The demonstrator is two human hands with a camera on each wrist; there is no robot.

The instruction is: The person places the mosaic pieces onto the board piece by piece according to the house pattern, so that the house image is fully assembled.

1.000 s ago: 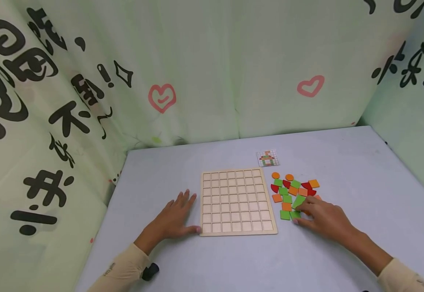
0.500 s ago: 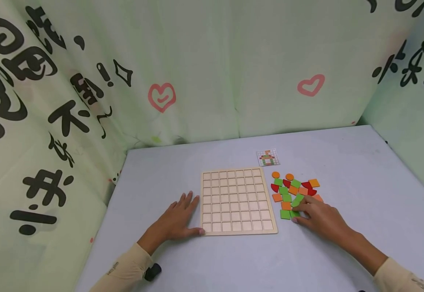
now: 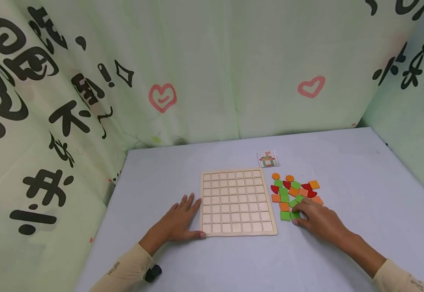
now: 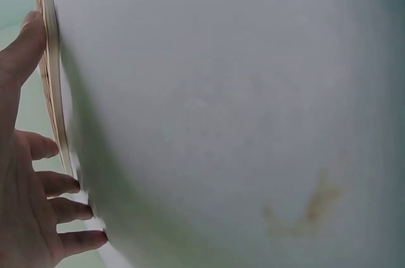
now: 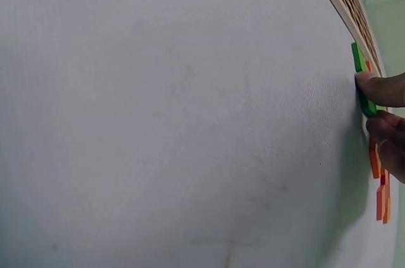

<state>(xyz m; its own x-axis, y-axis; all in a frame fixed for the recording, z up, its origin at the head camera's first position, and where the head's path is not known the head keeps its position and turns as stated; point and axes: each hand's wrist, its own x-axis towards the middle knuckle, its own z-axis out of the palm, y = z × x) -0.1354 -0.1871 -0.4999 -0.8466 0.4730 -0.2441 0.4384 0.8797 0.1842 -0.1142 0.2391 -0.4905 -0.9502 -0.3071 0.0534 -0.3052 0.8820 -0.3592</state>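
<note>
In the head view, my left hand (image 3: 177,221) lies spread on the table at the left side of a wooden grid board (image 3: 233,234). Its thumb touches the board's lower left corner, as the left wrist view also shows. The board's square cells hold no tiles. My right hand (image 3: 323,219) is at the near end of a group of loose tiles, fingers curled. Its thumb and a fingertip pinch a green square tile (image 3: 294,215) by its edges, which the right wrist view shows edge-on. Beside it lie another green square (image 3: 285,216) and an orange square (image 3: 284,207).
Orange discs (image 3: 275,176), red quarter-round tiles (image 3: 274,189) and several more squares lie right of the board. A small pattern card (image 3: 268,159) lies behind them. A printed curtain (image 3: 204,73) stands behind the white table (image 3: 361,174); a black object (image 3: 153,273) sits at my left wrist.
Several green and orange squares near my right fingers have shifted slightly left. A green tile by the fingertips now lies apart from its neighbour. My left thumb has moved slightly right onto the board's corner.
</note>
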